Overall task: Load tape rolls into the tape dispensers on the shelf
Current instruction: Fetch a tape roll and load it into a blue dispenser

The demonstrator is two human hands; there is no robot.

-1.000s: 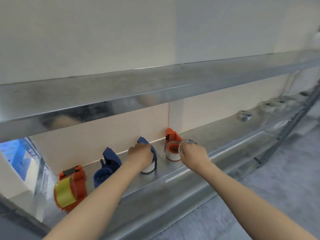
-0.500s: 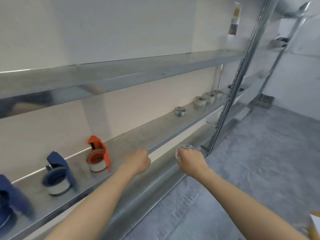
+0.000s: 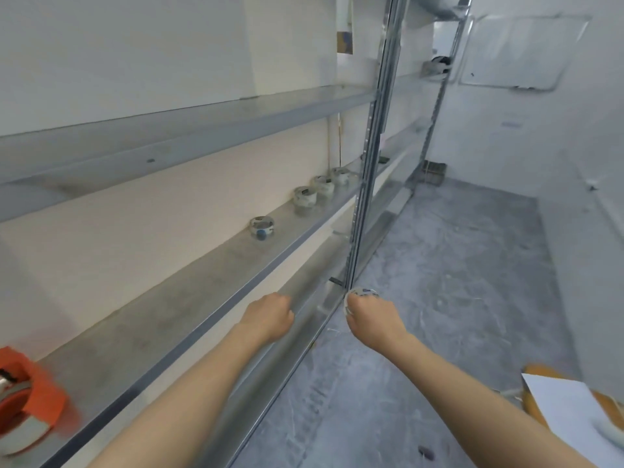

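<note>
tape roll (image 3: 362, 294) axis unclear, mostly hidden | R hand (image 3: 373, 320) clenched round it | L hand (image 3: 270, 317) fisted, empty

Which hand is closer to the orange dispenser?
Left. The left hand hangs by the shelf edge, up and right of the orange dispenser. The right hand, holding a tape roll, is farther right, off the shelf.

Pretty bare room: plain white walls (image 3: 141, 42), a cream panel behind the metal shelving (image 3: 189, 265) running from 8 o'clock toward 1. A steel upright (image 3: 368, 157) stands at about 12. Scuffed grey concrete floor (image 3: 449, 275) fills 3 to 6 o'clock, and a whiteboard (image 3: 516, 52) hangs up at 2.
</note>
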